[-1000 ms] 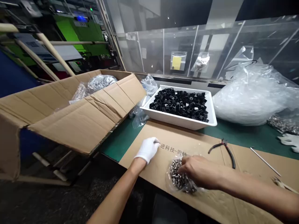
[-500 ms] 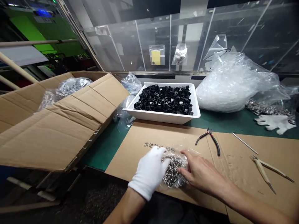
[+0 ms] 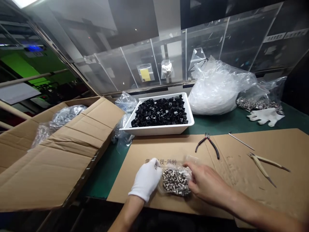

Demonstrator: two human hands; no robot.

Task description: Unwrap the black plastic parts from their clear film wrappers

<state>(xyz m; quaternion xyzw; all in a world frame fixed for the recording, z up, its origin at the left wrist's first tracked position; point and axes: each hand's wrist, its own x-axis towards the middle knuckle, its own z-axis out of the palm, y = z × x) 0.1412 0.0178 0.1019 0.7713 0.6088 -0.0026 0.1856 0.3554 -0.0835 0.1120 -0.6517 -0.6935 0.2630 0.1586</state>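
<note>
A clear plastic bag of small shiny metal fittings [image 3: 175, 180] lies on the cardboard sheet [image 3: 140, 148], close to its front edge. My left hand [image 3: 145, 180], in a white glove, pinches the bag's upper left edge between thumb and fingers. On the opposite side my bare right hand [image 3: 205, 182] grips the bag's right edge, thumb low and index finger near the top. The metal pieces sit in a heap between both hands. Part of the printed lettering behind the bag is covered by the gloved fingers.
Behind stands a white tray [image 3: 156, 130] full of black parts. An open carton [image 3: 79, 141] is at left. Black-handled cutters [image 3: 207, 145], a thin metal rod [image 3: 241, 141] and tweezers [image 3: 263, 164] lie right. A stuffed plastic bag [image 3: 212, 93] and a white glove [image 3: 265, 116] sit farther back.
My gloved fingers have closed from a spread pose onto the bag's left edge. My right hand has shifted to the bag's right edge. The camera view has tilted and moved.
</note>
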